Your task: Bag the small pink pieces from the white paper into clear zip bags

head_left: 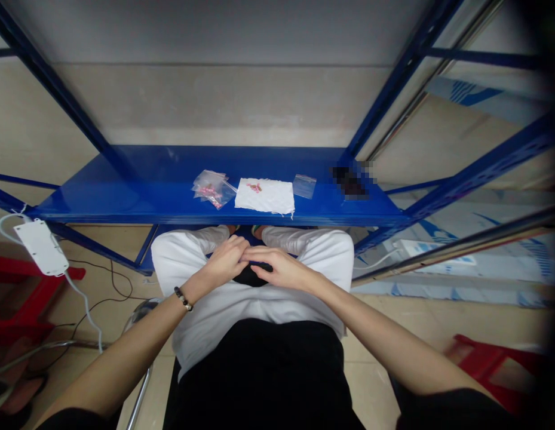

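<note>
My left hand (226,260), with a dark beaded bracelet (183,298) on its wrist, rests over my lap. Its fingers reach toward my right hand (282,266) and touch the fingertips there. The right hand's fingers are stretched out, its thumb apart from them; I see nothing held in either hand. Beyond my knees, on a blue shelf (169,206), lies a white cloth (270,198) with small pink pieces (254,187) on it. Left of the cloth are clear plastic bags (209,188) with pink pieces inside. A clear zip bag (304,186) lies to its right.
A dark, pixelated object (351,182) lies at the shelf's right end. Blue uprights (389,77) frame the shelf. A white power strip (42,246) hangs at left with cables below. Red stools (487,358) stand on both sides.
</note>
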`<state>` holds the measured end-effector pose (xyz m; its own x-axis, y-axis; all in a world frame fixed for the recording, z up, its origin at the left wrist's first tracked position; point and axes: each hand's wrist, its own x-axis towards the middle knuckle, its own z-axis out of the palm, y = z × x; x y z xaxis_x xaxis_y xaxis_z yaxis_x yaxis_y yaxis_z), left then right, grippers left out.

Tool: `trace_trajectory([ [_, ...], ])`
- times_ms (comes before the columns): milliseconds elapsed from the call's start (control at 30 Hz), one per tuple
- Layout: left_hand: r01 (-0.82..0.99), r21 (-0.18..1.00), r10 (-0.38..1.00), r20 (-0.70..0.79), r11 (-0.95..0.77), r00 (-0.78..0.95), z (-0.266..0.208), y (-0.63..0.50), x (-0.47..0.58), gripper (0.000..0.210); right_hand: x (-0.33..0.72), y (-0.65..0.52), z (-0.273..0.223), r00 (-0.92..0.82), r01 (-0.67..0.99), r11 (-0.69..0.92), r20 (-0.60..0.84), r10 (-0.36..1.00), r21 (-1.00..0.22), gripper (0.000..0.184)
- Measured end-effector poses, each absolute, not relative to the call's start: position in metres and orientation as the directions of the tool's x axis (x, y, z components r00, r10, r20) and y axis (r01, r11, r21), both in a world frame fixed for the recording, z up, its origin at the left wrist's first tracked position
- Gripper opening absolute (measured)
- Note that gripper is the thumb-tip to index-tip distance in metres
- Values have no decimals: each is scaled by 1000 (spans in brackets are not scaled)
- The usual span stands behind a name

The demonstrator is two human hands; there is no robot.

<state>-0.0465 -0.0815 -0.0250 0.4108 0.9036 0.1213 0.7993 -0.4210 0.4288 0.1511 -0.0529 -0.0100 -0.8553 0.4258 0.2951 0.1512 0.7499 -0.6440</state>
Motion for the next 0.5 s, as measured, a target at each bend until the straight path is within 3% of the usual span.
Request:
trace_trajectory([
  [200,796,397,886,122,-456,447,-23,-85,-42,5,148,-60,-8,-891,151,748,239,385,-646,34],
  [333,793,392,879,100,-466,467,-24,-88,-38,9,149,-65,-13,-918,210,777,154,366,-594,22],
  [500,816,395,897,51,-422,439,-24,-90,-36,11,148,-71,-15,-909,261,821,157,386,-507,16],
])
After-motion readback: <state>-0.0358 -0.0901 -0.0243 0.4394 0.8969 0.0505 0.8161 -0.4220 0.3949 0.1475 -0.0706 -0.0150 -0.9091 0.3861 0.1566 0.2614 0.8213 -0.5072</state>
